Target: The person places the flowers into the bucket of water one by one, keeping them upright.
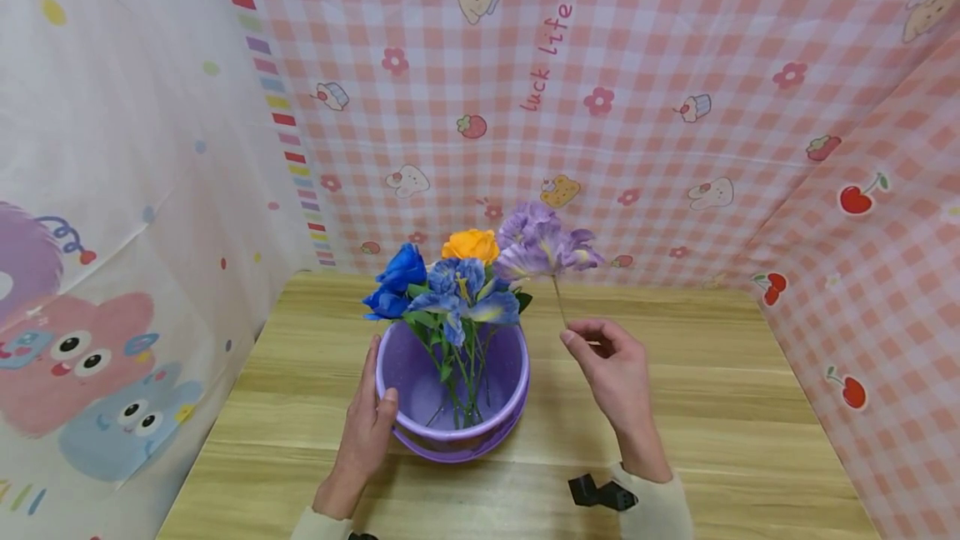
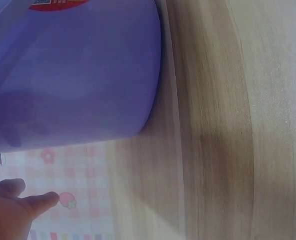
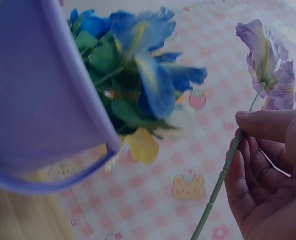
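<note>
A purple bucket point(image 1: 452, 432) stands on the table with several flowers leaning in it: blue roses point(image 1: 401, 273), a yellow-orange rose point(image 1: 471, 246) and a blue iris point(image 1: 457, 294). At its left side my left hand point(image 1: 365, 432) rests against the wall, fingers fairly straight, thumb at the rim; in the left wrist view only part of this hand point(image 2: 12, 207) shows. To the right of the bucket, my right hand point(image 1: 617, 369) pinches the stem of a light purple iris point(image 1: 543, 248) between thumb and fingertips. The right wrist view shows its green stem point(image 3: 220, 182) running below the fingers.
The wooden table point(image 1: 720, 407) bears the bucket and meets a pink checked cloth point(image 1: 660, 48) at the back. A white patterned cloth point(image 1: 165, 157) hangs on the left. Near the right cuff is a black strap piece point(image 1: 600, 492). The bucket's handle point(image 3: 52, 186) hangs at its side.
</note>
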Motion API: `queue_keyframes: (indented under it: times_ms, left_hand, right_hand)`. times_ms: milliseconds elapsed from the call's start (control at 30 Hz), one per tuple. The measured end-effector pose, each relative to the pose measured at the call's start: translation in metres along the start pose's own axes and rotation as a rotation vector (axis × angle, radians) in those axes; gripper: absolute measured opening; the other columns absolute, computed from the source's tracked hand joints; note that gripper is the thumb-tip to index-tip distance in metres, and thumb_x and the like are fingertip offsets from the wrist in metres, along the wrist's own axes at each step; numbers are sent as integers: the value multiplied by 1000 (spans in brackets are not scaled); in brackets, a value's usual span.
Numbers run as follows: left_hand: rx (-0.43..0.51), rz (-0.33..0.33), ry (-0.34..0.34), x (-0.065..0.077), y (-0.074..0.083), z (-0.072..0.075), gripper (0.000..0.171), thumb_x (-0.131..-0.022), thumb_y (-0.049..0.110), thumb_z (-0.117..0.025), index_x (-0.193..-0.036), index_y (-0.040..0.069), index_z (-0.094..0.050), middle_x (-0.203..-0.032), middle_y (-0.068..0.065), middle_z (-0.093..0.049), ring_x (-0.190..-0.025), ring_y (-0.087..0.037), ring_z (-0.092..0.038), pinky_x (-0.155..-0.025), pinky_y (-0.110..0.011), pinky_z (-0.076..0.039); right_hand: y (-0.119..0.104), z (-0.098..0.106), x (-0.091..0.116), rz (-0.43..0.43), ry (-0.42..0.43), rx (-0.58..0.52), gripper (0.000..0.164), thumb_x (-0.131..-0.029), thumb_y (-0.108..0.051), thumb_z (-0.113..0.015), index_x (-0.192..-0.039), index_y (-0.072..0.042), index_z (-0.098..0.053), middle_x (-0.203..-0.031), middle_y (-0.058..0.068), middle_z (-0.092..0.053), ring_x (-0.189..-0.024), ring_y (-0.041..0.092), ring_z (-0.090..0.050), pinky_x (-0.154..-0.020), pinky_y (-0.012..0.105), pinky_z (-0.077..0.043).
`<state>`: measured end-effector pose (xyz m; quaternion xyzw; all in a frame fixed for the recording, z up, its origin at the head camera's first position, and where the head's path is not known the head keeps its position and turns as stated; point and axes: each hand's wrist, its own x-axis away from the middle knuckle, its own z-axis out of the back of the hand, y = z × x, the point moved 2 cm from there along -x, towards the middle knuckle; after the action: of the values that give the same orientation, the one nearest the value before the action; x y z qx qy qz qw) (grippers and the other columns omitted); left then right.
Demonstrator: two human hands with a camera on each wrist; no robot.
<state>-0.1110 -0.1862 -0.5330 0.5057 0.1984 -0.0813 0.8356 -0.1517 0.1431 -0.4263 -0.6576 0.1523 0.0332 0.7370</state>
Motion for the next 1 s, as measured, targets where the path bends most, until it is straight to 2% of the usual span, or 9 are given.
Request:
queue_keyframes:
  times_ms: [333,500,667,867,1000]
  left_hand:
    - [5,0,-2,0,0,0,72,-102,18,-47,-168,18,-18,-170,-10,-26,-145,-44,-37,-104,-63,-44]
    - [4,10,-4,0,1,0,71,-103,22,-46,-168,20,-18,-170,-9,-26,-145,-44,-37,-104,-64,-44]
    - [7,4,3,0,1,0,73,-101,16,-47,-168,18,-18,-170,-10,-27,-144,-45,-38,-103,-65,-44]
    - [7,-9,12,1,0,0,75,-99,11,-48,-167,16,-19,-169,-11,-27,-143,-45,-39,-103,-65,-44]
    - [4,-12,22,0,0,0,74,-99,11,-48,-167,16,-20,-169,-13,-29,-141,-47,-41,-101,-66,-45]
  right_hand:
    - [-21,-26,5,37,-46,-78,13,-89,2,-77,-101,7,-75,-95,6,-75,-83,13,-71,-74,22,-59]
    - [-29,-39,7,60,-78,-112,12,-88,2,-78,-100,4,-76,-95,10,-74,-80,13,-71,-75,23,-60]
    - [-36,-52,9,85,-132,-132,11,-89,3,-77,-99,5,-75,-97,16,-73,-80,15,-70,-74,24,-60]
    - [-43,-67,11,110,-172,-155,11,-89,4,-76,-100,7,-74,-97,16,-72,-80,15,-69,-72,22,-58]
    - [-48,-78,12,166,-208,-162,11,-90,3,-77,-100,6,-74,-96,15,-72,-82,15,-68,-73,22,-57]
